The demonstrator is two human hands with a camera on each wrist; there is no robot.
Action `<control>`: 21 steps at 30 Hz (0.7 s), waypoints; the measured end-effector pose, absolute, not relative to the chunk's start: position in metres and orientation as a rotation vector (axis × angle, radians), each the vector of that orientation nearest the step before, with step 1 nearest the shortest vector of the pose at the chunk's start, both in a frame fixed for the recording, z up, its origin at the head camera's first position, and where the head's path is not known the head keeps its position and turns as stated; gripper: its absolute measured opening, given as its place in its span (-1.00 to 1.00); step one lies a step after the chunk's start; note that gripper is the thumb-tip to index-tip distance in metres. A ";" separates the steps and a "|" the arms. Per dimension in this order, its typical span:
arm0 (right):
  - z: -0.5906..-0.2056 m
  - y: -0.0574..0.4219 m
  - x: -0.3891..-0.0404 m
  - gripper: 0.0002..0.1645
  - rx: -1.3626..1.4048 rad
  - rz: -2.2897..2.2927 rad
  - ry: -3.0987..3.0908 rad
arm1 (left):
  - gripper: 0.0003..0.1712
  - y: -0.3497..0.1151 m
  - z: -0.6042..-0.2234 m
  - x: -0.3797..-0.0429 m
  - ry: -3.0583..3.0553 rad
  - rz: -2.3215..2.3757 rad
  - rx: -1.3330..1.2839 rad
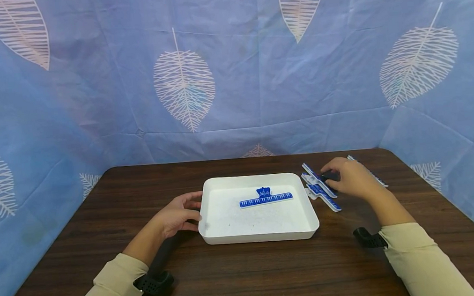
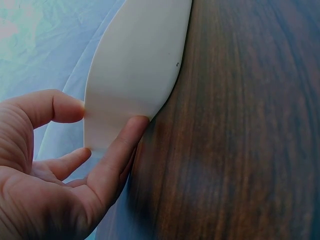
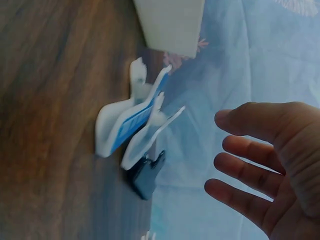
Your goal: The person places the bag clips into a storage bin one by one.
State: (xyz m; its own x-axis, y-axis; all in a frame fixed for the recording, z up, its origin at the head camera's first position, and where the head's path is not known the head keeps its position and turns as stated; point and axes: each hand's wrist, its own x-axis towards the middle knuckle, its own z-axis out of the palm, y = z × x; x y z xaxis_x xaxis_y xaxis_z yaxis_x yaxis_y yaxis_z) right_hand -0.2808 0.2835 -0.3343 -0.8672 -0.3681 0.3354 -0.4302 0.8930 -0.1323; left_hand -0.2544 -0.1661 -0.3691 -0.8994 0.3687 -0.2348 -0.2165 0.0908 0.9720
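My left hand (image 1: 179,214) touches the left end of a white tray (image 1: 259,237); in the left wrist view the fingertips (image 2: 136,124) rest against its outer wall and rim. A blue-and-white clip (image 1: 265,199) with a piano-key pattern lies inside the tray. My right hand (image 1: 351,175) is just right of two similar clips (image 1: 326,196), close to a black clip (image 3: 145,175). In the right wrist view, the thumb and fingers of this hand are spread and hold nothing. Those two clips stand side by side there, the black one next to them.
Another patterned clip (image 1: 368,172) lies beyond my right hand, partly hidden by it. All this is on a dark brown wooden table (image 1: 248,278). Behind it hangs a blue cloth (image 1: 241,96) with white leaf prints.
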 end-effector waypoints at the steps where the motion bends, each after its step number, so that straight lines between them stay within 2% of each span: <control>1: -0.335 0.284 -0.282 -0.64 0.579 0.283 -2.761 | -0.12 -0.166 -0.369 -0.254 1.955 1.861 0.149; 21: -0.354 0.297 -0.315 -0.67 0.480 0.311 -2.806 | -0.13 -0.166 -0.368 -0.254 1.959 1.856 0.142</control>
State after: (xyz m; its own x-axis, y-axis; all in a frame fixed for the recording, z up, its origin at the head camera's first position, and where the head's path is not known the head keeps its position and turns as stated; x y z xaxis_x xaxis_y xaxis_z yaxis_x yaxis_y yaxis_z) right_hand -0.3146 0.2970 -0.3535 -0.9064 -0.2925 0.3047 -0.3521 0.9217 -0.1628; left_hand -0.2536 -0.1656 -0.3684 -0.8998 0.3648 -0.2393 -0.2194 0.0958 0.9709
